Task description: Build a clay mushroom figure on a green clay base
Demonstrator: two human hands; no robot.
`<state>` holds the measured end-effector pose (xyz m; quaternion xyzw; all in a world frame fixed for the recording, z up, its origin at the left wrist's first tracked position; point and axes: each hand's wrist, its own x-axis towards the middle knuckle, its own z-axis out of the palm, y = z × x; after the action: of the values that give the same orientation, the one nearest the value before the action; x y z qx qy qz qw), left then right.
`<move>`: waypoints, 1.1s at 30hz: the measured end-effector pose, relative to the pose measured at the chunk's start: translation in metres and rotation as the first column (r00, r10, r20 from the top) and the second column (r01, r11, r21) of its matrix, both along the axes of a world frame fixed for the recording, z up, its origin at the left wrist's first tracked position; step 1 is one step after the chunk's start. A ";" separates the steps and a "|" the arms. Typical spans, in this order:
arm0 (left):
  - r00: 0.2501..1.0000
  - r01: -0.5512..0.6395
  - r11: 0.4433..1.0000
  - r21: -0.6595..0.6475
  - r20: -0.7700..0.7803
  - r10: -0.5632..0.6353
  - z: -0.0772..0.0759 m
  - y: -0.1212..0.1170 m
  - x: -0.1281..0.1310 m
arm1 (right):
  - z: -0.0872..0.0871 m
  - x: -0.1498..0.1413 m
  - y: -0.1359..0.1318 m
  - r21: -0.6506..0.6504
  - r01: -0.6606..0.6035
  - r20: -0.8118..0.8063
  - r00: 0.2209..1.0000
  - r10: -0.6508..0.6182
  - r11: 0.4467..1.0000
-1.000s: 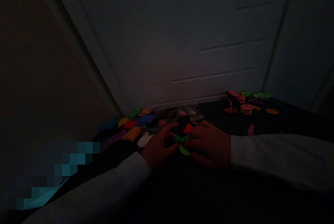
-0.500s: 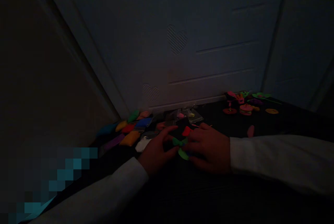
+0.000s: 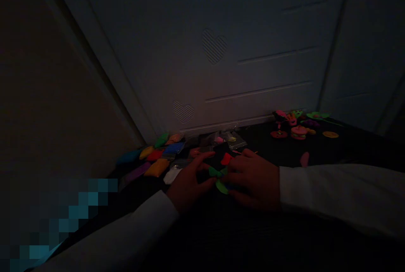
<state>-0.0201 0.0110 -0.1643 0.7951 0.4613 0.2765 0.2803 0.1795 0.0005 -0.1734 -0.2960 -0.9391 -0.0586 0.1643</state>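
In the dim head view, a green clay shape (image 3: 222, 186) lies on the black surface between my hands. Its upper part (image 3: 216, 172) looks like leaves or a bow, and a dark blue bit shows by the right fingers. My left hand (image 3: 190, 185) has thumb and forefinger spread apart, with the thumb tip at the shape's left edge. Curled over its right side are the fingers of my right hand (image 3: 253, 181), which hide part of it; their grip is hard to see in the dark. A red clay piece (image 3: 226, 159) sits just beyond, beside the right knuckles.
Several coloured clay packs, including an orange one (image 3: 157, 167) and a blue one (image 3: 174, 148), lie at left. Clear bags (image 3: 236, 141) lie behind my hands. Finished-looking clay figures (image 3: 298, 132) stand at back right, near a pink piece (image 3: 304, 159). A panelled door (image 3: 253, 82) rises behind.
Both hands stay almost in place around the green clay shape. The view shifts only very slightly.
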 end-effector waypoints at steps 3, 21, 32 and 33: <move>1.000 0.003 1.000 -0.004 0.004 -0.003 0.001 0.000 0.001 | 0.000 0.000 0.000 -0.003 0.001 -0.008 1.000 -0.001 1.000; 1.000 0.024 0.999 0.021 0.011 -0.024 -0.005 0.002 0.001 | 0.000 0.001 -0.001 -0.019 0.004 -0.023 1.000 -0.005 1.000; 1.000 0.027 0.999 0.042 -0.004 -0.027 -0.005 0.001 0.001 | 0.003 0.002 -0.002 -0.031 0.000 -0.008 1.000 0.000 1.000; 1.000 0.030 0.999 0.046 -0.007 -0.029 -0.005 0.001 0.001 | 0.003 0.002 -0.002 -0.028 0.001 -0.007 1.000 -0.001 1.000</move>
<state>-0.0193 0.0122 -0.1696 0.8089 0.4438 0.2806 0.2646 0.1816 -0.0018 -0.1701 -0.2988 -0.9392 -0.0442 0.1635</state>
